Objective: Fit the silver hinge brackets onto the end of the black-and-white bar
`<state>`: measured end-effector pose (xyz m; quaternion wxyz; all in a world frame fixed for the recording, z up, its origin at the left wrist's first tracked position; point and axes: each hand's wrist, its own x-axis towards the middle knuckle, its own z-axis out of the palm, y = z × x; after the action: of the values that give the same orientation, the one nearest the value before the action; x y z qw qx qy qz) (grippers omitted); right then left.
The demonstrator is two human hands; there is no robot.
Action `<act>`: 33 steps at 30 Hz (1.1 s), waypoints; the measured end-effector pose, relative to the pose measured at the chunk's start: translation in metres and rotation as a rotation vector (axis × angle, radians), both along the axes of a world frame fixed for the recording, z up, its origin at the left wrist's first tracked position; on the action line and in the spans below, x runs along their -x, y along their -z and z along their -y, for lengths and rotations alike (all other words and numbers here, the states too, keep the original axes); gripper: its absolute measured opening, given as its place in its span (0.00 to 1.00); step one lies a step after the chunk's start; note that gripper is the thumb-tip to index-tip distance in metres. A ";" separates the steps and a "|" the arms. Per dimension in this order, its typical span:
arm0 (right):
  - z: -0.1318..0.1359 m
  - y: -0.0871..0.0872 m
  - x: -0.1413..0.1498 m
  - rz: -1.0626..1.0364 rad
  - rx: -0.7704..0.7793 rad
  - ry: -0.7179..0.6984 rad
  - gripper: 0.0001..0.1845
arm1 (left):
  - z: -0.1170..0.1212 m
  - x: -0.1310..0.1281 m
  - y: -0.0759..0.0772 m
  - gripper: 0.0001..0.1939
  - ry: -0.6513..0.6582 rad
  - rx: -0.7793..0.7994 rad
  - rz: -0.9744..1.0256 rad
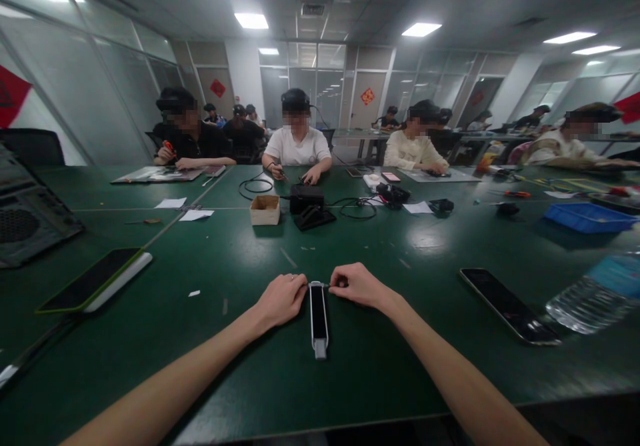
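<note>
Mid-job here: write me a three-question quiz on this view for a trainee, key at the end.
1. True or false: the slim white-framed device lies between the forearms, its far end between the left hand and right hand.
2. Fill in: just left of the clear bottle lies a dark ____.
3. The tray on the right is: a) red b) blue c) yellow.

Key: 1 true; 2 phone; 3 b.

Slim white-rimmed device (319,314) — dark face up, pale tab (321,349) nearest, lying flat on green table (370,373)
</note>
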<state>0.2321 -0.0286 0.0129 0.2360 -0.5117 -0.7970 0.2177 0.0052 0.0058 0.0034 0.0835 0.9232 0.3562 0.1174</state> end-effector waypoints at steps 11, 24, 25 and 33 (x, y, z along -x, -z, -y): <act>-0.002 0.006 0.008 0.005 -0.137 -0.022 0.04 | 0.001 0.000 0.001 0.10 -0.008 0.002 -0.017; -0.006 -0.015 -0.052 0.374 -0.202 0.220 0.09 | -0.001 0.001 0.002 0.09 0.012 0.008 0.001; -0.007 -0.013 -0.059 0.396 -0.180 0.240 0.09 | -0.001 0.001 0.002 0.10 0.010 0.012 -0.001; -0.010 -0.006 -0.063 0.364 -0.036 0.201 0.12 | -0.001 0.001 0.001 0.11 -0.002 0.010 -0.016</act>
<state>0.2949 -0.0188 0.0188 0.1176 -0.6151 -0.7752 0.0828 0.0041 0.0064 0.0023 0.0849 0.9234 0.3583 0.1083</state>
